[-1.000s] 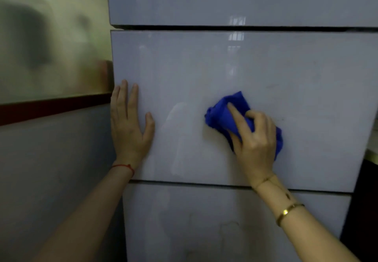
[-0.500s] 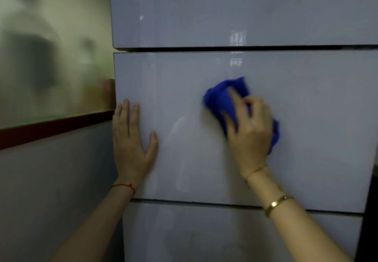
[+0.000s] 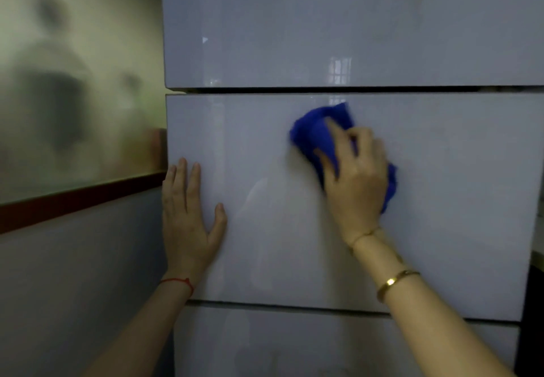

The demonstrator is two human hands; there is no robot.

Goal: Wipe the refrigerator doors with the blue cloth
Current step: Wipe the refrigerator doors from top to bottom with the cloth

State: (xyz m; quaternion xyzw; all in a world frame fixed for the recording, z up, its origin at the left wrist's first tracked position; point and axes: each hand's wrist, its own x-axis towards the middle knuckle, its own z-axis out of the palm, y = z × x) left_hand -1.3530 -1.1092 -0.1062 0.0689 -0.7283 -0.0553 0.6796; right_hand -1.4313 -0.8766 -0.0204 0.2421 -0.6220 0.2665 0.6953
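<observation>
A glossy pale grey refrigerator fills the view with three stacked door fronts. My right hand (image 3: 356, 176) presses a bunched blue cloth (image 3: 315, 135) against the middle door (image 3: 456, 200), close under its top edge and a little right of centre. Most of the cloth is hidden beneath the hand. My left hand (image 3: 188, 214) lies flat, fingers up, on the left edge of that same door and holds nothing. The upper door (image 3: 294, 23) and the lower door (image 3: 294, 347) are untouched.
A frosted glass panel (image 3: 73, 82) with a dark red sill (image 3: 73, 200) adjoins the refrigerator on the left, above a grey wall (image 3: 73, 288). A dark gap (image 3: 532, 317) runs along the refrigerator's right side.
My right hand has slid the blue cloth upward on the middle door, from mid-height to near its top edge. My left hand has stayed flat on the door's left edge.
</observation>
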